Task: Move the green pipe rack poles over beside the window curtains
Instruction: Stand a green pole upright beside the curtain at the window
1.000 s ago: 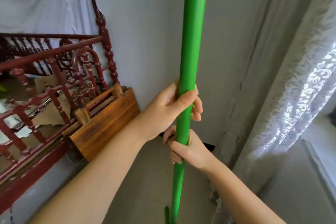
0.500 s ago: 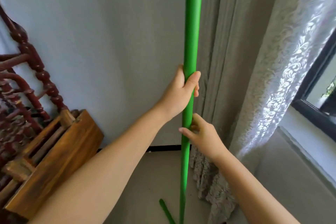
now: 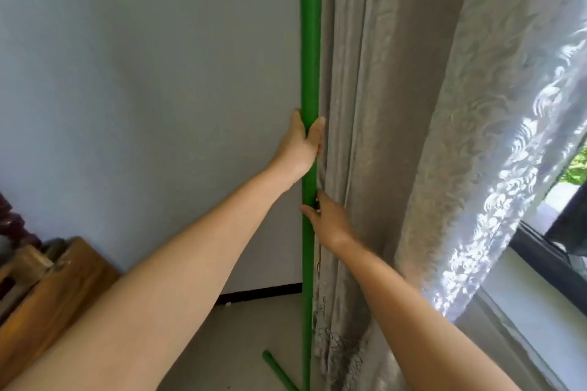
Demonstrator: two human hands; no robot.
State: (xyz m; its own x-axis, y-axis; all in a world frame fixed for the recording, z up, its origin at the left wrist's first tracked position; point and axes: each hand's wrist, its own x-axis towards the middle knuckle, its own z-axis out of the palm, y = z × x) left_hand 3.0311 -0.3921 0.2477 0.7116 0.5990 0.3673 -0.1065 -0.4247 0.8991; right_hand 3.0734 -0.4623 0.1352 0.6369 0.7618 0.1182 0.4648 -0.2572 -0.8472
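Note:
A tall green pipe rack pole (image 3: 310, 41) stands upright against the grey wall, right beside the beige window curtain (image 3: 381, 136). My left hand (image 3: 303, 144) is wrapped around the pole at mid-height. Just below it, my right hand (image 3: 327, 219) touches the pole with loosened fingers, thumb across the front. A short green foot piece (image 3: 278, 370) angles out from the pole's base on the floor.
A white lace curtain (image 3: 508, 168) hangs right of the beige one, over a dark-framed window (image 3: 552, 251). A wooden piece (image 3: 47, 298) and dark red turned-wood furniture (image 3: 12, 225) sit at the lower left. Grey floor (image 3: 254, 327) lies below the wall.
The pole has moved right and away from me, up to the wall beside the curtain. My right hand's grip has loosened. The red furniture has slid almost out of view.

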